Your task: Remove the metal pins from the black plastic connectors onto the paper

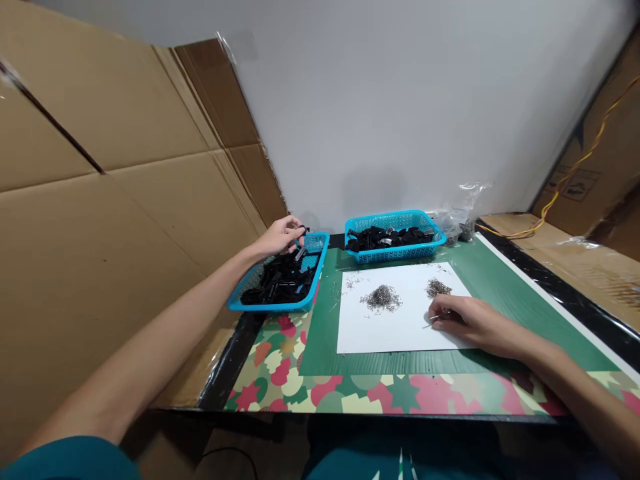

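Observation:
My left hand (285, 237) is closed in a pinch on a small black piece (304, 229), above the far end of the left blue basket (320, 273), which holds many black parts (280, 280). On a white sheet (390, 337) lie two piles of tiny metal pieces, a larger one (383, 298) in the middle and a smaller one (439, 287) at the right. Just in front of the smaller pile, my right hand (453, 317) pinches a thin metal tool (429, 325) whose tip points left over the paper.
Another blue basket (395, 255) of black parts stands behind the sheet. Clear plastic bags (463, 223) sit to its right. Cardboard (125, 200) rises at the left, and a yellow cable (555, 197) hangs at the right. The table's front edge is near me.

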A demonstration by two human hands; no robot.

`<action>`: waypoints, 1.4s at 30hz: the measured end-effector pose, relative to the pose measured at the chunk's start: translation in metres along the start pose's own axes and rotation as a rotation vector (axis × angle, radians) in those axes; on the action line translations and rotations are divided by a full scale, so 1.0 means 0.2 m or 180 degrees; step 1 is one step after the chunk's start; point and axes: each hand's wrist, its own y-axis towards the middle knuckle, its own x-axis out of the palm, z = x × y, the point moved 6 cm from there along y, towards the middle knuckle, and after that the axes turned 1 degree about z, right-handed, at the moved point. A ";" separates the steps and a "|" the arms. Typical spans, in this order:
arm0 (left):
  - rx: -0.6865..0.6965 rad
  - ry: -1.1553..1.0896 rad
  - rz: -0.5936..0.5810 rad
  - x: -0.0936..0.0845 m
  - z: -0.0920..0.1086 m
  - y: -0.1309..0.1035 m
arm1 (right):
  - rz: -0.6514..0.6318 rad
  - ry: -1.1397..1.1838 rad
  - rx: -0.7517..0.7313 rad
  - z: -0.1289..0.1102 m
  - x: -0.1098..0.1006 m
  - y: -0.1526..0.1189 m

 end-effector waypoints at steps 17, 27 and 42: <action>0.0186 -0.3045 -0.1677 0.83 0.60 -0.40 | 0.0398 0.1600 0.0083 -0.03 -0.07 -0.01; 0.0072 -0.3264 -0.2032 1.27 0.63 -0.60 | 0.0571 0.1963 0.0620 0.04 -0.05 -0.12; -0.0226 -0.2892 -0.1805 1.25 0.58 -0.54 | 0.1102 0.0471 0.0901 0.01 -0.03 -0.03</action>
